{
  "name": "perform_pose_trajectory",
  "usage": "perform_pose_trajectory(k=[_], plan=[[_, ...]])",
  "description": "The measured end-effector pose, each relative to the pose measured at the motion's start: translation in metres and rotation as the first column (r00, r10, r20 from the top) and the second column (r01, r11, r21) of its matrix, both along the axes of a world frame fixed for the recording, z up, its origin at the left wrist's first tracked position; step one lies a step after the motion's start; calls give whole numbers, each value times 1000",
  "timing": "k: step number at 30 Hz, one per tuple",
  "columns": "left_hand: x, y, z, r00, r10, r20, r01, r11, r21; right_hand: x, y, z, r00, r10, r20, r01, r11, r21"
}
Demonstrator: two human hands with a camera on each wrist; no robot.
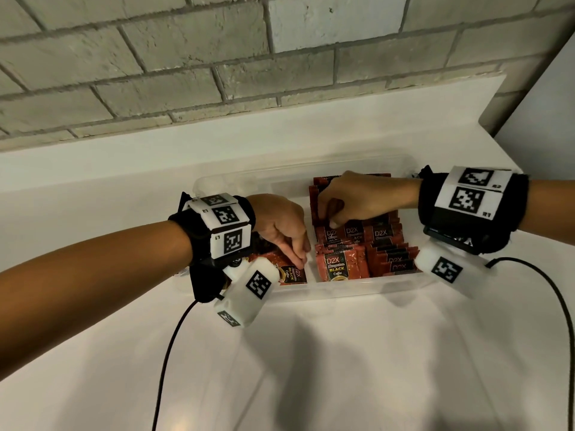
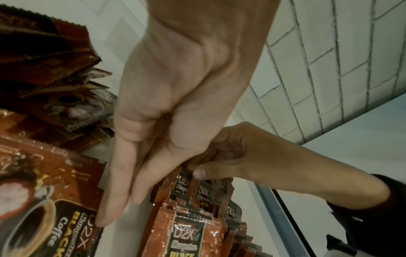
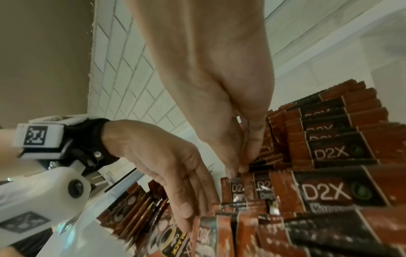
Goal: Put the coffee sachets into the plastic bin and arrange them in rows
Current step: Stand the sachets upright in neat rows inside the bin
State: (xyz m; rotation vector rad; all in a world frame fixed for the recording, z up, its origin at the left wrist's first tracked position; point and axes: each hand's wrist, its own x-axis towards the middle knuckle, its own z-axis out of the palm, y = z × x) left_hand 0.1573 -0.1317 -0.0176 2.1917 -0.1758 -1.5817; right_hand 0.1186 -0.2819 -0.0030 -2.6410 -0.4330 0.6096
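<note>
A clear plastic bin (image 1: 342,290) stands on the white counter. Its right part holds red D2X coffee sachets (image 1: 385,244) standing in rows, also seen close in the right wrist view (image 3: 336,153). My right hand (image 1: 329,220) reaches into the back middle row and pinches the tops of a few sachets between thumb and fingers (image 2: 199,172). My left hand (image 1: 300,259) is in the bin's left part, its straight fingers (image 2: 103,220) touching the edge of a sachet lying flat (image 1: 291,273). More loose sachets (image 2: 44,69) are heaped behind that one.
A grey brick wall (image 1: 217,73) rises behind the white counter (image 1: 311,368). A wall corner (image 1: 535,88) closes the right side. Black cables (image 1: 168,353) hang from both wrist units across the counter in front of the bin.
</note>
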Motion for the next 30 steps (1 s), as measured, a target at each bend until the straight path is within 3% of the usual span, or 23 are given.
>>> perform_pose_trajectory(k=[5,12,15,23,27,30], plan=[[0,3,0,998,14,62,-14,1000,-10,2,-17,9,999,-33,-15,32,997,-63],[2,1,6,995,44,89,-30,988,-150,-7,-28,-5,999,4,-49,-11,990,-143],[-1,-8,7,988,123,98,-106,981,-162,-6,-29,-5,996,46,-74,-57,986,-154],[4,-9,-1,979,53,196,-32,993,-112,-3,-38,0,973,158,-170,-213,899,-383],[9,-9,-4,978,43,202,-22,994,-103,-4,-40,-5,969,162,-188,-234,851,-470],[11,-4,-3,978,-9,210,33,993,-115,-5,-39,-6,975,119,-188,-195,863,-465]])
